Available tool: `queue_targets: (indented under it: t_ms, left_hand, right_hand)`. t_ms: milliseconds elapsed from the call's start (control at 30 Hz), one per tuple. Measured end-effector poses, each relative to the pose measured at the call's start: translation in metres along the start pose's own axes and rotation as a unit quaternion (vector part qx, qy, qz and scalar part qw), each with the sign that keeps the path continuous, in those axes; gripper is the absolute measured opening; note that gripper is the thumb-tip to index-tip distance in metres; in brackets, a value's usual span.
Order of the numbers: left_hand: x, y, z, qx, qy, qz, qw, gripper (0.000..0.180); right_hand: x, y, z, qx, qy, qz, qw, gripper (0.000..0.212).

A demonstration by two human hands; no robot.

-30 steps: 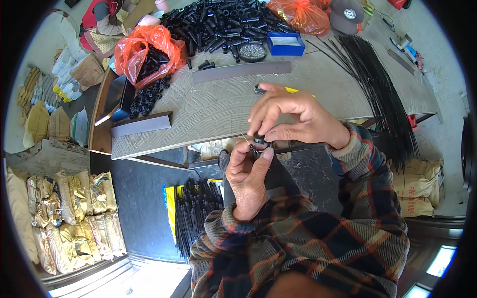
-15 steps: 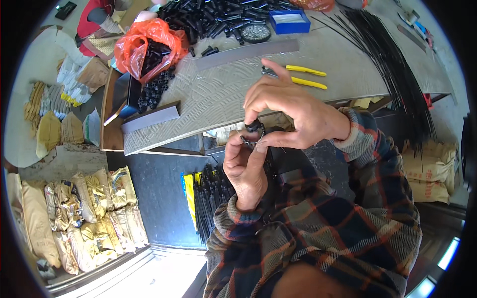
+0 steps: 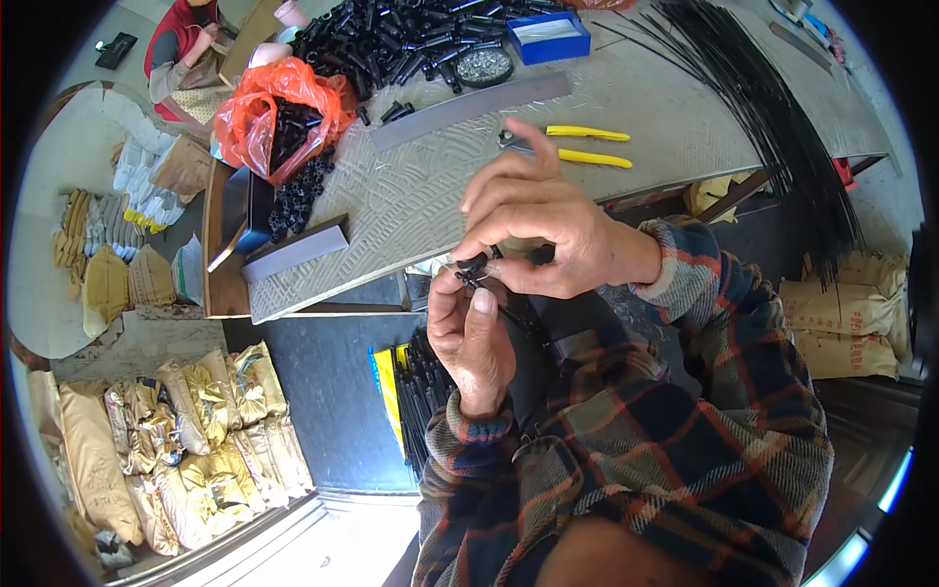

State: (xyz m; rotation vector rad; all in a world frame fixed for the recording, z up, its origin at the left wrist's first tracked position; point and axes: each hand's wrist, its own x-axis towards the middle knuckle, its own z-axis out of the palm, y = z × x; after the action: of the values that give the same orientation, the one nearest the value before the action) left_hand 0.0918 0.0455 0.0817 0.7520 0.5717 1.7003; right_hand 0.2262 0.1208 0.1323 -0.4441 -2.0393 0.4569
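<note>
Just off the near edge of the table, both my hands work close together. My left hand is closed, thumb and fingers pinching a small black fitting with a dark, thin rod running down from it. My right hand bends over from the right, its thumb and index finger pinched at the same fitting; its other fingers are raised and loosely curled. The fitting's exact shape is partly hidden by the fingertips. Beyond my right hand lie pliers with yellow handles, jaws partly behind a finger.
Black tubular parts are heaped at the table's back, beside a round dish of small metal pieces and a blue box. An orange bag stands left, long black rods right. Another person sits far left.
The curved piece that arched between my hands no longer shows as a loop. My right thumb and index finger have moved left, nearer my left fingertips. The whole view has shifted slightly.
</note>
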Motion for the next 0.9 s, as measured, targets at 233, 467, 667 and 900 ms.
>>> queue_targets:
  t_ms: [233, 467, 667, 900]
  left_hand:
    - [0.002, 0.0, -0.002, 0.008, -0.009, 0.001, 1.0, 0.032]
    - [-0.003, 0.006, 0.001, 0.034, -0.015, 0.041, 0.998, 0.038]
    - [-0.01, 0.007, -0.011, 0.029, -0.001, 0.053, 0.998, 0.027]
    - [-0.026, 0.02, -0.036, 0.058, -0.072, 0.022, 0.996, 0.026]
  right_hand:
    - [-0.006, -0.001, -0.003, -0.02, 0.012, -0.025, 0.999, 0.025]
    - [-0.009, -0.016, -0.001, -0.047, 0.039, -0.06, 0.996, 0.024]
    - [-0.031, -0.013, 0.033, 0.403, 0.125, 0.285, 0.86, 0.018]
    - [-0.049, -0.02, 0.042, 0.344, -0.08, 0.189, 0.916, 0.026]
